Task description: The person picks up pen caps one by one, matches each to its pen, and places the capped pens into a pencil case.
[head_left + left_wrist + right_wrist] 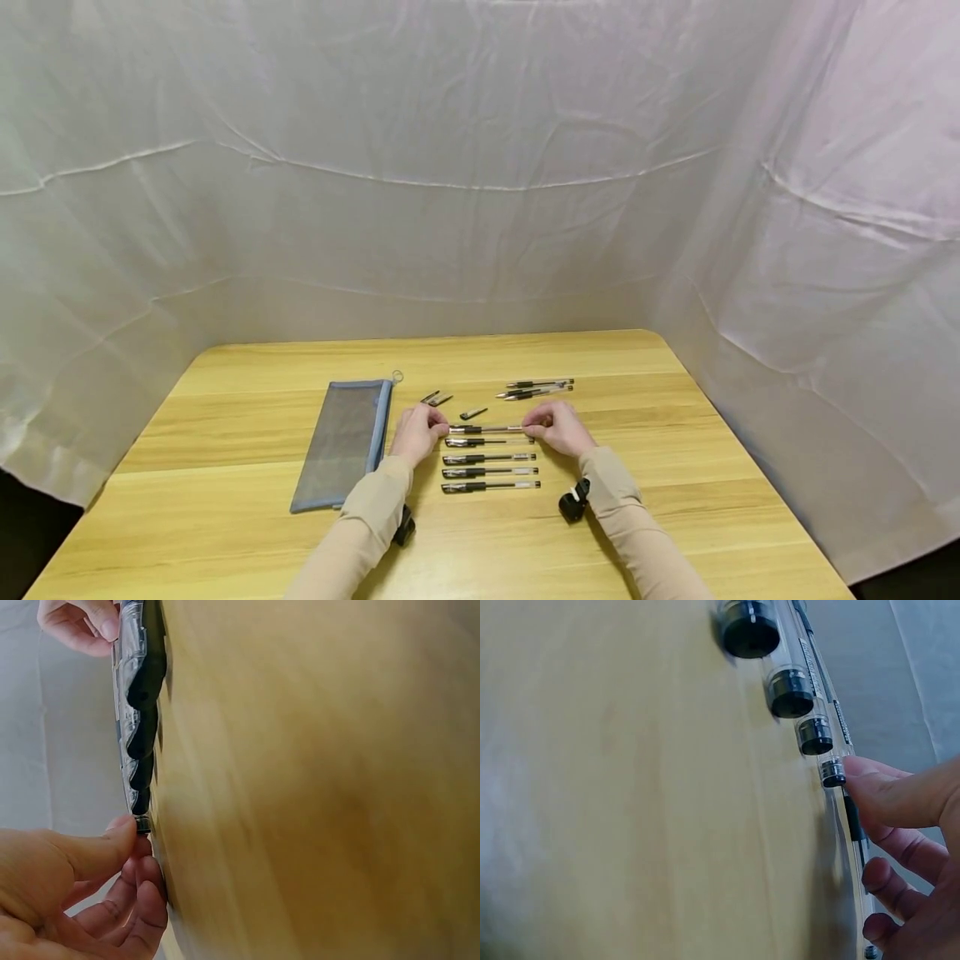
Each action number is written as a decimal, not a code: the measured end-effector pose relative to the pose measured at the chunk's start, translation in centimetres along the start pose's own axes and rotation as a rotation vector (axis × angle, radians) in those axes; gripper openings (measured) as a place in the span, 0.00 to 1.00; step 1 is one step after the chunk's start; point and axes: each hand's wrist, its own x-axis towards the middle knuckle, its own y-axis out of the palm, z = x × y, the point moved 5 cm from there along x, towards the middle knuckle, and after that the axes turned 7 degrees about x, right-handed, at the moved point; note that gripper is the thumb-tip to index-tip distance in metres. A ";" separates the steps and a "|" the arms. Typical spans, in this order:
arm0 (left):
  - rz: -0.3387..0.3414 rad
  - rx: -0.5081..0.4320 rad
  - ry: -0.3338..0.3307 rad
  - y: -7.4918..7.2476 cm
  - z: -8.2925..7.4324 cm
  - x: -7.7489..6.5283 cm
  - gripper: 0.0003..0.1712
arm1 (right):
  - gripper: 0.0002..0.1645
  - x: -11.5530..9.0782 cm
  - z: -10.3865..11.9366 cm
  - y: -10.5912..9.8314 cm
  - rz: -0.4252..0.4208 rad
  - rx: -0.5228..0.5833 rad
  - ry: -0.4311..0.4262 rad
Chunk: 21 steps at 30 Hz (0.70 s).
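Note:
My left hand (418,432) pinches the capped end of a black gel pen (487,430) between thumb and fingertips. At that pen's other end, the thumb and fingers of my right hand (561,428) grip the barrel end. The pen lies level between both hands, at the far side of a row of capped gel pens (491,458) set parallel on the table. In the left wrist view the row's dark caps (146,682) line up beyond my fingertips. Clear barrels with black end plugs (791,694) show beside my hand in the right wrist view.
A blue-edged mesh zip pouch (341,442) lies flat left of my left hand. Beyond the hands are a loose pen cap (474,413), more caps (441,401) and several uncapped pens (536,390). Pale curtains (450,250) surround the wooden table (225,467).

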 end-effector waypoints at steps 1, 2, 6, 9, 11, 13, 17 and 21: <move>0.000 -0.005 -0.002 0.0 0.0 0.0 0.03 | 0.04 0.0 0.0 0.0 0.001 0.007 0.003; 0.000 -0.009 -0.005 -0.1 0.0 -0.1 0.03 | 0.05 -0.1 -0.1 0.0 0.001 0.019 0.006; -0.010 -0.037 -0.009 -0.4 0.0 -0.3 0.03 | 0.08 -0.2 -0.5 -0.2 -0.018 0.099 0.045; -0.023 -0.052 -0.010 -0.6 0.2 -0.6 0.07 | 0.09 0.0 -1.0 -0.8 -0.084 0.150 0.092; -0.031 -0.064 -0.004 -0.8 0.3 -0.8 0.09 | 0.09 0.2 -1.5 -1.5 -0.144 0.149 0.121; -0.037 -0.075 0.000 -0.9 0.4 -1.0 0.09 | 0.08 0.6 -2.0 -2.1 -0.198 0.150 0.144; -0.024 -0.135 0.013 -1.1 0.6 -1.2 0.10 | 0.10 1.4 -3.1 -3.1 -0.253 0.130 0.184; 0.001 -0.192 0.012 -1.0 0.8 -1.5 0.10 | 0.12 2.1 -3.8 -3.6 -0.270 0.099 0.197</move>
